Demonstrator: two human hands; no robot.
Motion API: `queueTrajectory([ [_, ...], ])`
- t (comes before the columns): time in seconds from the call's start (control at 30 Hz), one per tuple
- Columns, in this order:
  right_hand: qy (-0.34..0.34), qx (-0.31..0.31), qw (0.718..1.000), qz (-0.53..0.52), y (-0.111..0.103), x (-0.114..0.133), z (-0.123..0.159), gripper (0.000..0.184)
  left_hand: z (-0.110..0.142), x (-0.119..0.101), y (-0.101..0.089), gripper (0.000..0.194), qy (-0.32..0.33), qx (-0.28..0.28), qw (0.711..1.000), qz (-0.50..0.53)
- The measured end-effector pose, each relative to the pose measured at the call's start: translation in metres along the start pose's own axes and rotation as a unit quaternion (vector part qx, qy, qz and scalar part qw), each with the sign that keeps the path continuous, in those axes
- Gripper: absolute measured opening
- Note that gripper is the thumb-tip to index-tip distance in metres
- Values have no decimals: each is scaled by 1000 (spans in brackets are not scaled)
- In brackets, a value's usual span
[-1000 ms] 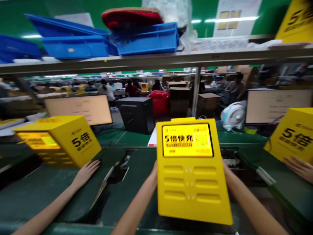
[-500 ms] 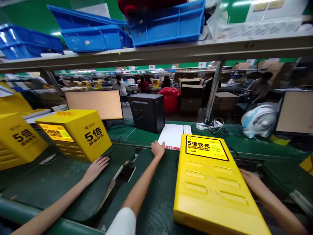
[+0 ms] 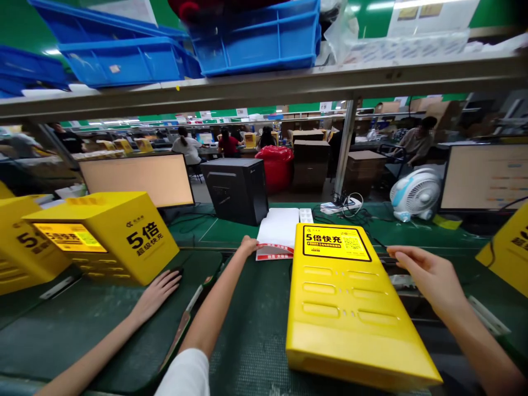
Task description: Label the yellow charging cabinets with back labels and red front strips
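Observation:
A yellow charging-station box (image 3: pixel 350 308) lies on its back on the green belt (image 3: pixel 256 330), its lit screen toward the far side. My left hand (image 3: pixel 247 245) reaches past the box's left side and pinches the near edge of a white sheet with a red strip (image 3: pixel 277 234), which curls up. My right hand (image 3: pixel 429 274) hovers just right of the box, fingers stretched out, holding nothing. Another person's hand (image 3: pixel 159 291) rests flat on the belt at the left, by a second upright yellow box (image 3: pixel 111 234).
More yellow boxes stand at the far left (image 3: pixel 20 242) and the right edge (image 3: pixel 507 247). Behind the belt are a monitor (image 3: pixel 138 179), a black case (image 3: pixel 237 190), a white fan (image 3: pixel 414 192) and cables. Blue bins (image 3: pixel 256 38) sit on the overhead shelf. People work far behind.
The yellow box went from held upright to lying flat. My left hand left it and took the white sheet's edge. My right hand lifted off the box's right side.

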State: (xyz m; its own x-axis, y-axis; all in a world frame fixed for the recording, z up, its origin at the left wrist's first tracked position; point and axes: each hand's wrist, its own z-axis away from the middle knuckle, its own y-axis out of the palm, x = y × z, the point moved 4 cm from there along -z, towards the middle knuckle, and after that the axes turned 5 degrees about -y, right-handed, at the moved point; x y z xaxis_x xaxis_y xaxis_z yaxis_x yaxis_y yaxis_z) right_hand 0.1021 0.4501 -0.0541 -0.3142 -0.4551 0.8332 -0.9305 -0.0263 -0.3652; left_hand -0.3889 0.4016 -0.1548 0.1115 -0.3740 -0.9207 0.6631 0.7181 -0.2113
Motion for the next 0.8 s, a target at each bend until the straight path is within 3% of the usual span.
queueTrajectory([
  [0.13, -59, 46, 996, -46, 26, 60, 4, 38, 28, -7, -7, 16, 4, -8, 996, 86],
  [0.23, -64, 119, 985, -111, 55, 87, 9, 46, 71, -27, -20, 8, 87, -8, 985, 148],
  [0.37, -53, 205, 959, -190, 90, 103, 11, 72, 167, -52, -42, 20, 255, 24, 942, 216],
  [0.43, -58, 229, 945, -228, 101, 110, 12, 87, 219, -56, -54, 28, 337, 33, 909, 244],
  [0.5, -62, 257, 920, -291, 107, 118, 16, 94, 260, -52, -64, 32, 372, 24, 892, 256],
  [0.6, -75, 259, 884, -381, 103, 133, 27, 80, 293, -35, -73, 34, 352, 0, 901, 255],
  [0.73, -90, 192, 889, -405, 86, 145, 38, 44, 313, -15, -77, 38, 312, -17, 928, 202],
  [0.8, -109, 181, 896, -391, 79, 150, 44, 39, 329, -14, -79, 47, 328, -122, 929, 118],
])
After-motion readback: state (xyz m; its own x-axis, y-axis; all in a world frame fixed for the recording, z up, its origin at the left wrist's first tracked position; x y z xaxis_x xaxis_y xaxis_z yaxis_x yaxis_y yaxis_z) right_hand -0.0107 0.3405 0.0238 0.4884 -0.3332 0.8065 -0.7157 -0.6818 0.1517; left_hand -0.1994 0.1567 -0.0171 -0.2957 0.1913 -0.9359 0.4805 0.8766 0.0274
